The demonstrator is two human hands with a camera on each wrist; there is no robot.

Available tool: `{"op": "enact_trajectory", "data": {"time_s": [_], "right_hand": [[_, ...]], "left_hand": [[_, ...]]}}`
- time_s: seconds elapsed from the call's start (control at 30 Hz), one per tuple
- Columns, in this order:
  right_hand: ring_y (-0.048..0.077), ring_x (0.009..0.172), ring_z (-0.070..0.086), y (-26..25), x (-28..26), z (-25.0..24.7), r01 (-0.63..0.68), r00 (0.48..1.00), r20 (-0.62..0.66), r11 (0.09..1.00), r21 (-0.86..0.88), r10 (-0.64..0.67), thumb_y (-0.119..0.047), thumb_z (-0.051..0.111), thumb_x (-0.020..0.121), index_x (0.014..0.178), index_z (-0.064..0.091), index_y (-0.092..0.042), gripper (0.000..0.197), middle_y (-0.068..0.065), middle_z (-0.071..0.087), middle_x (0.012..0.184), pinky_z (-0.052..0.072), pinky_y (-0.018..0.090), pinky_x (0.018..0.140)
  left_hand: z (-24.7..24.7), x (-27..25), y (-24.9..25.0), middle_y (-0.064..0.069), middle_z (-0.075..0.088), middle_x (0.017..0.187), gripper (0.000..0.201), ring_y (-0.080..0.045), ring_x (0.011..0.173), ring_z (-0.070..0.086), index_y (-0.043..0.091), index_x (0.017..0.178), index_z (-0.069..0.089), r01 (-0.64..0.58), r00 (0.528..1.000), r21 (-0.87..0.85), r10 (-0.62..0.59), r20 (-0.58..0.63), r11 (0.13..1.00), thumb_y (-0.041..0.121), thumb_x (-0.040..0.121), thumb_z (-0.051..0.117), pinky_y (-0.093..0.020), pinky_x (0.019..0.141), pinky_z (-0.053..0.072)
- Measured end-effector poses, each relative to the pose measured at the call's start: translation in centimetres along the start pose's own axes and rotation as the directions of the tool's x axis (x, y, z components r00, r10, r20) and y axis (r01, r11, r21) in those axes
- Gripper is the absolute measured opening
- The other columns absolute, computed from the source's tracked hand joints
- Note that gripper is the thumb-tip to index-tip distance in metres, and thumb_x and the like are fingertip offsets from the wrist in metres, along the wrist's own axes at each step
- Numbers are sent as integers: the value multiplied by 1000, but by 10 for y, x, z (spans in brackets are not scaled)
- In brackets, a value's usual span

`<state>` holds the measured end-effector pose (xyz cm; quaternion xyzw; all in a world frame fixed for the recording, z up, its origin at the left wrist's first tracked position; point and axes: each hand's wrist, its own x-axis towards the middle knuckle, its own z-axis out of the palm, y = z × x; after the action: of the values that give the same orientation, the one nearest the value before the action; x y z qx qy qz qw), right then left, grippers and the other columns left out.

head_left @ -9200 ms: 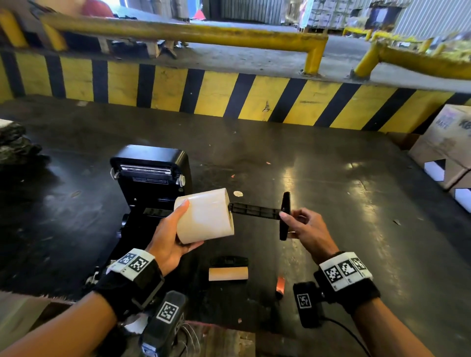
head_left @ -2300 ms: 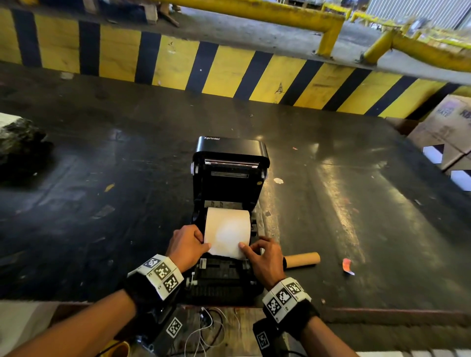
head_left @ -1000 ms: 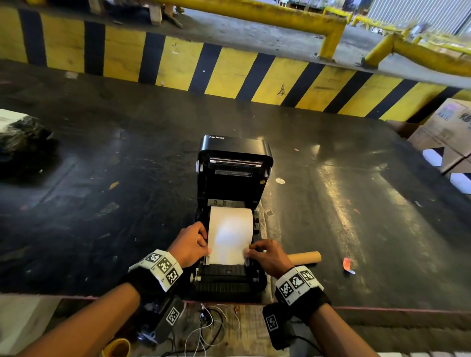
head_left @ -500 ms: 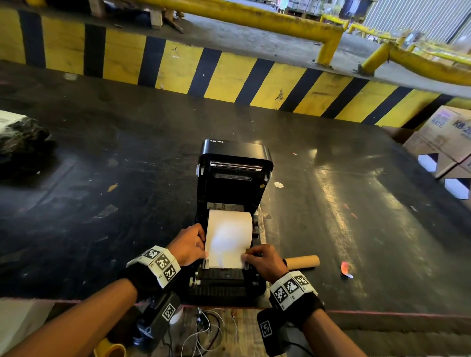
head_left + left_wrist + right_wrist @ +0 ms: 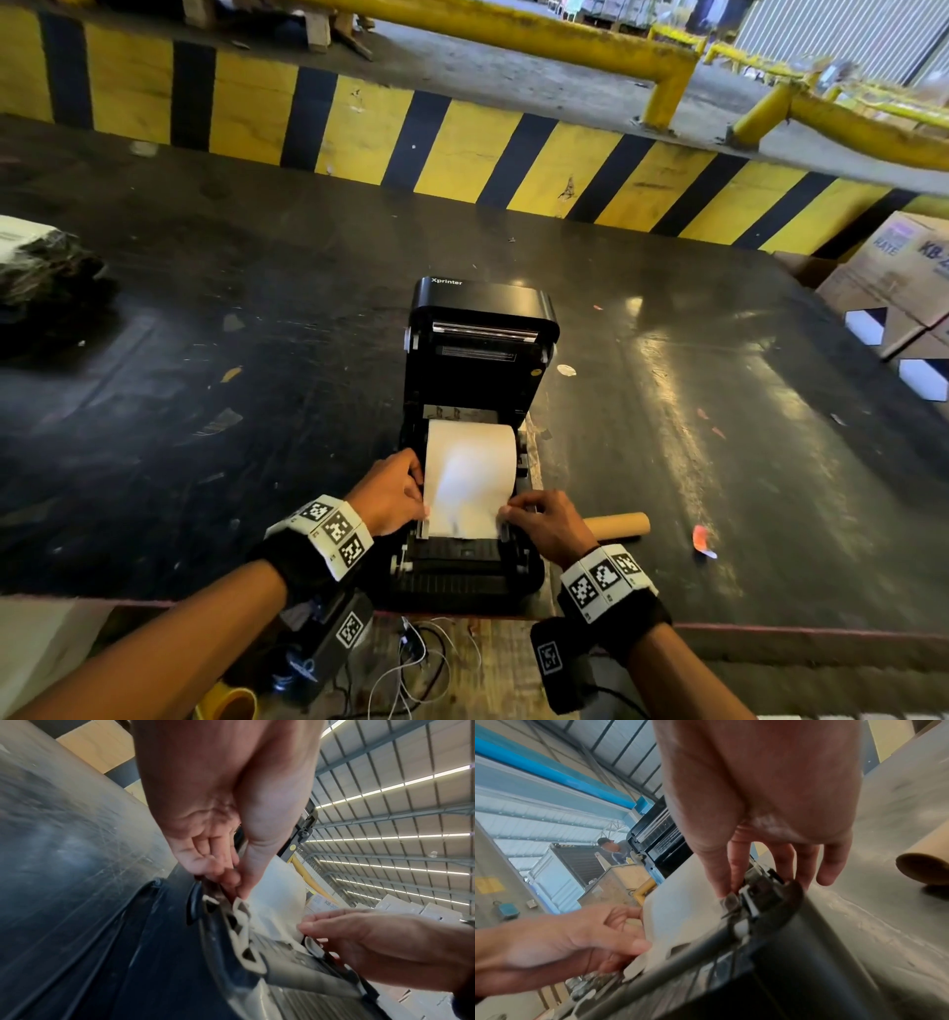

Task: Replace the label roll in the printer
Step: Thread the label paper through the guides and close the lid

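Observation:
A black label printer [image 5: 477, 329] stands at the table's near edge with its lid raised. The white label roll [image 5: 470, 478] lies in its bay, its sheet drawn forward over the front rollers. My left hand [image 5: 418, 506] pinches the sheet's left edge between thumb and fingers [image 5: 237, 890]. My right hand [image 5: 506, 514] pinches the right edge beside a grey guide tab [image 5: 727, 894]. In the wrist views the white sheet [image 5: 277, 892] [image 5: 685, 902] spans between both hands. The roll's ends and the spindle are hidden.
An empty cardboard core [image 5: 616, 524] [image 5: 923, 868] lies just right of the printer, with an orange scrap [image 5: 701, 539] beyond it. Cardboard boxes [image 5: 904, 267] stand at the far right and a dark bundle [image 5: 41, 272] at the far left. Cables [image 5: 421, 663] hang below the dark table [image 5: 205, 360].
Nine seconds ago my left hand held the roll in the air and my right held the black spindle. The roll now sits in the printer. Over the last second both hands have barely moved.

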<state>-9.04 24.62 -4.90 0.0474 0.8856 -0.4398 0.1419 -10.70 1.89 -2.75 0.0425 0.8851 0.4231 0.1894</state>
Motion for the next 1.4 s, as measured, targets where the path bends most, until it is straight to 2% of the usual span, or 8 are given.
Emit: {"op": "enact_trajectory", "data": {"time_s": [0.13,0.33,0.5,0.77,0.93,1.07,1.2,1.4], "right_hand": [[13,61,55,2,2,7,-19,1000,-12,999,-27,19,-24,67,83,58,62,-22,25,4,62,64,43,24,60],[6,56,46,-2,0,1,-28,999,-39,999,41,30,-14,57,90,69,61,-9,22,-4,53,57,35,11,48],[2,55,47,-2,-3,6,31,996,-79,997,-67,-36,-19,64,85,62,59,-18,24,-9,52,57,37,17,54],[9,57,51,-11,-2,3,19,999,-45,984,-179,-27,-17,65,83,58,58,-18,26,2,58,67,36,12,45],[2,53,50,-13,-1,1,-27,999,-47,990,-136,21,-15,66,84,85,73,-3,14,5,61,70,36,5,42],[13,66,57,-11,-2,5,-25,997,-81,993,-114,16,-12,67,82,81,73,-6,9,6,64,76,39,10,50],[12,61,55,-12,0,0,-47,999,-25,985,-168,43,-15,67,83,83,73,-5,12,7,65,76,38,8,46],[13,66,59,-16,-2,-2,-49,997,-66,982,-180,38,-26,68,83,88,74,-6,22,6,69,80,38,10,47]], "left_hand": [[-5,1,0,-15,70,81,31,-20,65,65,17,82,47,14,999,-81,-17,-42,997,2,73,73,-27,59,53],[2,-3,-4,2,68,66,29,-13,69,66,19,83,46,-33,999,-73,31,-22,997,12,77,73,-21,62,49],[5,-3,-5,-6,72,73,31,-18,80,64,26,80,43,-55,998,20,56,-37,998,14,78,71,-37,77,54],[6,-4,-6,-12,70,74,29,-21,68,65,21,72,49,-45,986,-38,38,-160,998,7,73,75,-35,67,56],[3,1,-3,-10,69,77,33,-20,70,64,22,72,46,-53,998,84,56,-39,995,4,72,72,-23,58,49],[-5,6,2,-9,70,85,28,-24,78,68,11,85,57,-11,1000,64,9,26,998,3,67,76,-38,76,58],[0,4,-4,-10,68,72,27,-21,62,66,15,74,50,-7,997,-77,1,-80,997,2,73,74,-33,63,58],[-2,8,-2,-10,70,88,32,-23,83,68,11,88,55,21,999,13,-21,40,1000,4,67,78,-42,81,57]]}}
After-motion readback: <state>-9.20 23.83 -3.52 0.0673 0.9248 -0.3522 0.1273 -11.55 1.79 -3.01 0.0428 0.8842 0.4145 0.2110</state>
